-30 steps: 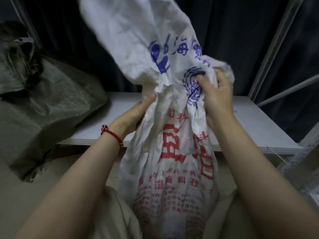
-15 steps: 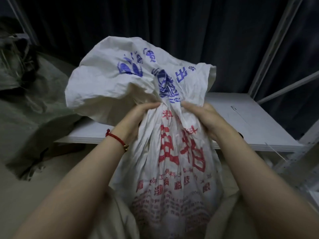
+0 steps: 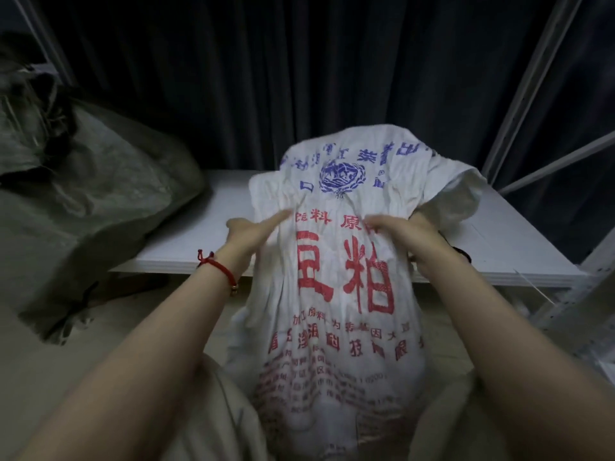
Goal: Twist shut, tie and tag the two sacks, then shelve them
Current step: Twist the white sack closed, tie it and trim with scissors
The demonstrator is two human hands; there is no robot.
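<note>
- Landmark: white shelf board (image 3: 499, 247), running across mid-frame.
- White sack (image 3: 346, 294), red and blue print, stands upright just in front of the board's near edge, between the person's knees. Its loose top is flopped away from the person and lies over onto the board.
- Left hand (image 3: 253, 231): at the sack's left shoulder, level with the board's near edge. Fingers straight, laid against the cloth; nothing pinched. Red cord bracelet (image 3: 221, 269) on that wrist.
- Right hand (image 3: 412, 237): at the sack's right shoulder, same level. Fingers bunched on the cloth; motion blur, so cannot tell whether they pinch it.
- Grey-green sack (image 3: 100, 201): slumped at the board's left end, partly resting on it. No tie or tag seen on either sack.
- Judgement: step in hand is gathering the white sack's neck, ahead of the twist. Neck reads wide and slack, not twisted.
- Next move calls for both hands to bunch the cloth just below the flopped top into one narrow neck, then turn it while the body stays seated. No cord or tag is in view; these must be located first.
- Behind the board: dark curtain (image 3: 266, 78).
</note>
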